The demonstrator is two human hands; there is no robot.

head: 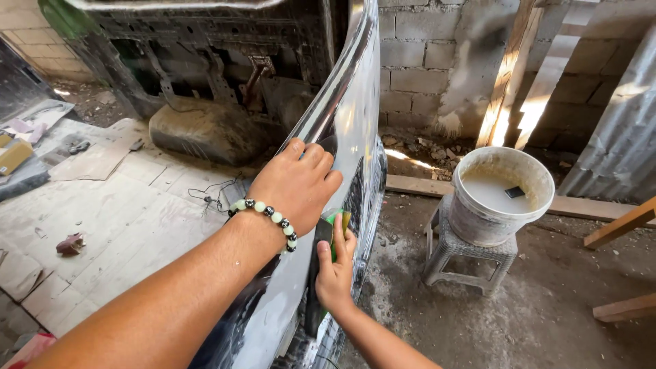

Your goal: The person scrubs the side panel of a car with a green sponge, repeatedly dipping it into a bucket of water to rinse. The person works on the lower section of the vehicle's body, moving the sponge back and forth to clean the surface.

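From the head camera I look down along a shiny silver panel [342,130], the curved edge of a vehicle body, which runs from the top of the view down toward me. I take this panel as my landmark.

My left hand [294,181] lies flat on top of the panel's edge, fingers together and only slightly curled over the rim, gripping nothing, just pressing on the metal. A bead bracelet [266,213] of pale green and dark beads sits on that wrist.

My right hand [336,270] is just below the left, against the panel's outer face. Its fingers are curled closed around a green and yellow sponge [338,225], which touches the panel; the thumb lies along a dark strip at the panel's edge.

To the right of the panel, well apart from it, a white bucket [502,195] of cloudy water stands on a small grey plastic stool [465,256]; a small dark piece floats in the water. Behind the bucket is a block wall [424,61], with wooden planks [509,75] leaning on it.

Left of the panel, flattened cardboard [109,205] covers the floor, and a thin black cable [212,195] lies on it near the panel.
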